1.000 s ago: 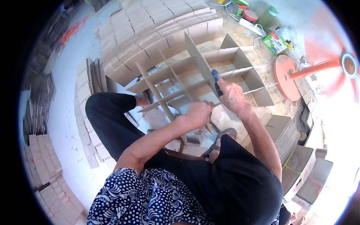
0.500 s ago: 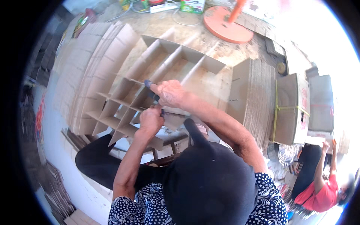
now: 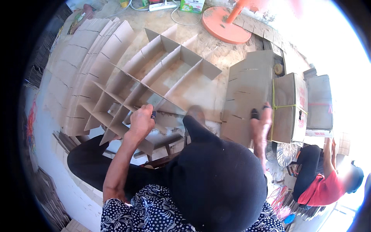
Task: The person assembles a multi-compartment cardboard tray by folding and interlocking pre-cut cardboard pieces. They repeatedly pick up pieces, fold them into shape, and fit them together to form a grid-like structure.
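In front of me lies a grid of interlocked cardboard dividers (image 3: 166, 73), several strips slotted across one another into square cells. At its near side my left hand (image 3: 142, 121) is closed on the edge of a divider strip, with a dark cover on one finger. My right hand (image 3: 261, 123) is over the stack of slotted cardboard strips (image 3: 245, 92) to the right. Its thumb and finger are spread apart against the top strip, and a black cover sits on one tip. The undersides of its fingers are hidden.
More slotted cardboard sheets (image 3: 92, 69) lean in a pile at the left. Tied cardboard bundles (image 3: 284, 108) stand at the right. An orange round base with a pole (image 3: 226, 25) and a white power strip (image 3: 162, 6) are at the back. A co-worker in red (image 3: 322, 189) sits at far right.
My right hand has left the divider grid and moved right to the strip stack. My left hand stays at the grid's near side. The view has shifted slightly.
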Available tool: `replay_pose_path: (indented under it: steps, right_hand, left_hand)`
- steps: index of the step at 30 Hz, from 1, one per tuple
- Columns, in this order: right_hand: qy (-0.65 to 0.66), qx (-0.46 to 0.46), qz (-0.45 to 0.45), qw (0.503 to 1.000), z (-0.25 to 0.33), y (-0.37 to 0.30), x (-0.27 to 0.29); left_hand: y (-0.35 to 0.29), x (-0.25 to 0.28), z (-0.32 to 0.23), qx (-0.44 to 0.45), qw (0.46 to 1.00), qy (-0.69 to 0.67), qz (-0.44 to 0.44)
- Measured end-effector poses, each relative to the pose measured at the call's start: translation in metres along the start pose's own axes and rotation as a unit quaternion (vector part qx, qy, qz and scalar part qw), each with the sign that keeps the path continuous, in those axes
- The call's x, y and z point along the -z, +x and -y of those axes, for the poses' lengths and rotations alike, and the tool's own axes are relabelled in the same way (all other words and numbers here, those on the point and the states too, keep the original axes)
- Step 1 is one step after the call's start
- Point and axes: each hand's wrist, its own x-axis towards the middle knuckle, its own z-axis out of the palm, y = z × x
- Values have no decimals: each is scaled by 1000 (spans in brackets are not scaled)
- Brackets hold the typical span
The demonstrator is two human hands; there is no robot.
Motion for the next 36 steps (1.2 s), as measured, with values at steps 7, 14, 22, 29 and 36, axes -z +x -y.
replay_pose_path:
  steps: [7,14,22,29,36]
  right_hand:
    - [38,75,23,996,61,24,37]
    - [46,311,269,911,155,77,-58]
    - [49,408,392,823,210,133,-144]
    - [15,387,445,807,218,134,-165]
    - [-75,380,470,793,207,119,-183]
  left_hand:
    - [-2,54,-23,-11,994,-63,-86]
    - [64,20,-51,-58,991,-87,-86]
    - [80,-7,-41,0,995,-94,-29]
    - [85,-3,-44,-15,996,-90,-1]
    - [90,-7,-44,-13,996,-93,-9]
